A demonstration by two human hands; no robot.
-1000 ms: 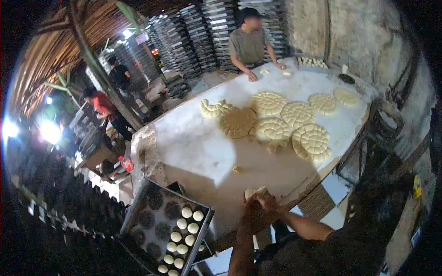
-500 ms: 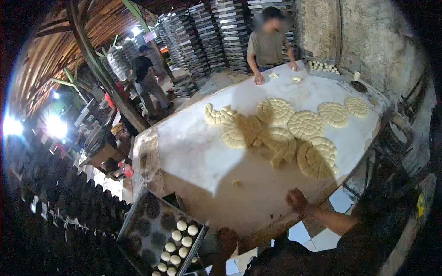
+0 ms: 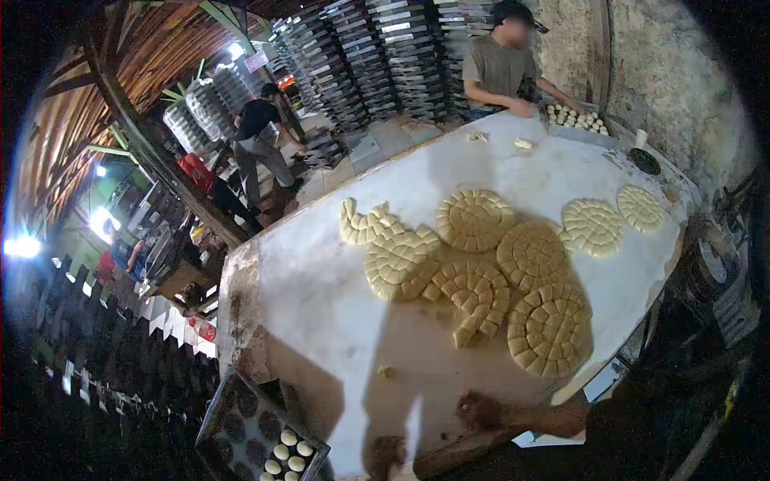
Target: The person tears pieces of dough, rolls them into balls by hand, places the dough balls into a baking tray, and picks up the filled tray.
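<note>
My right hand rests on the near part of the table, in shadow, its fingers curled in; whatever is under them, if anything, is hidden. My left hand is lower, at the table's near edge, too dark to make out its fingers. Just beyond the hands lies a small dough piece. Farther up are several coils of cut dough, among them a near coil and an unwound coil. Left of my left hand, a dark metal tray holds round dough balls along its right side.
Across the table, a co-worker reaches to a tray of small dough pieces. Tall stacks of metal trays stand behind. Another person bends near a wooden post at left. A dark round dish sits at the far right.
My view has shifted, and both hands appear lower and farther left. The co-worker across the table has turned toward the tray of small pieces. The person at left now bends forward.
</note>
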